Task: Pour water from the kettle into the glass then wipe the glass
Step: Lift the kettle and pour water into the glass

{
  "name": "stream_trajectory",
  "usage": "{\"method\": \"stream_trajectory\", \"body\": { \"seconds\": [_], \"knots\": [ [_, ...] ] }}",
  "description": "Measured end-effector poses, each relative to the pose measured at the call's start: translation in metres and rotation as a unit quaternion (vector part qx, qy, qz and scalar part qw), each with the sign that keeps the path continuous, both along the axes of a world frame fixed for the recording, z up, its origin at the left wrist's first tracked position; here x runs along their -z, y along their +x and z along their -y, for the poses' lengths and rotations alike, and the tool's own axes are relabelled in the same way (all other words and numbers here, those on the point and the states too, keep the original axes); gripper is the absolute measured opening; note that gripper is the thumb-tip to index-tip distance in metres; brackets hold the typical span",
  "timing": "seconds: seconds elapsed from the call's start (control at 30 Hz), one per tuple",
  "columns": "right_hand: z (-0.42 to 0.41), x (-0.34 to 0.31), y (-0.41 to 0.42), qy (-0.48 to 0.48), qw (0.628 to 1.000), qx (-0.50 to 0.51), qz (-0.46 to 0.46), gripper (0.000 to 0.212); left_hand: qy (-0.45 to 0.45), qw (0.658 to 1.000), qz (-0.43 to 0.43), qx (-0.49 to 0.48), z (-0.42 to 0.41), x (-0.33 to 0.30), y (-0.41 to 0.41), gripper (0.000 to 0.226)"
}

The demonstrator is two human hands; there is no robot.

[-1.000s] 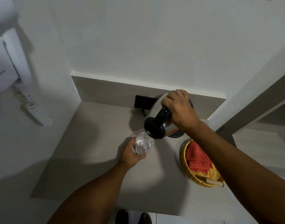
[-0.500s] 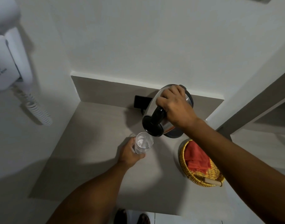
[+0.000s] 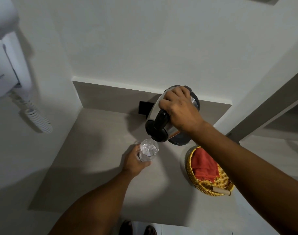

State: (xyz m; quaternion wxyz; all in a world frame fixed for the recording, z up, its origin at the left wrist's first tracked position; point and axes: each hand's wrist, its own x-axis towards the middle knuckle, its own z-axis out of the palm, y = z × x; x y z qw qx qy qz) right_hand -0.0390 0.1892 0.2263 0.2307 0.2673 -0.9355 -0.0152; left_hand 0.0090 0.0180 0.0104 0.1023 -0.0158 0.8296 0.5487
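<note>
Steel and black plastic make up the kettle [image 3: 172, 119], which hangs tipped forward above the grey worktop [image 3: 97, 150], its black lid end lowest and just over the rim of the glass [image 3: 148, 150]. The right hand [image 3: 180, 112] is wrapped tight around the kettle's black handle, fingers curled over the top of the body. The left hand [image 3: 134, 162] curls round the lower part of the glass from the left side, thumb and fingers closed against its wall. The glass stands upright, and water with bubbles fills much of it; whether its base rests on the worktop or is lifted slightly is hard to tell from this angle. To the right, near the kettle but apart from it, sits a woven yellow basket [image 3: 217, 189] with a red cloth [image 3: 204, 165] lying inside. On the left wall hangs a white wall-mounted unit [image 3: 7, 65] with a coiled cord [image 3: 38, 119]
</note>
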Motion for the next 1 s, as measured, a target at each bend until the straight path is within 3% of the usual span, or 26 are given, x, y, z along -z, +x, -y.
{"method": "stream_trajectory", "body": {
  "seconds": [0.53, 0.83, 1.0],
  "knots": [
    [-0.006, -0.001, -0.001, -0.013, 1.000, 0.017, 0.002, 0.009, 0.000, 1.000, 0.010, -0.006, 0.001, -0.004, 0.003, 0.071],
    [-0.018, 0.024, 0.000, -0.079, 0.995, 0.056, 0.031, 0.011, 0.015, 1.000, 0.018, -0.008, 0.000, -0.003, 0.002, 0.064],
    [-0.033, 0.046, -0.005, -0.187, 0.975, 0.098, 0.075, 0.018, 0.017, 1.000, 0.016, -0.006, 0.000, -0.003, 0.000, 0.069]
  ]
}}
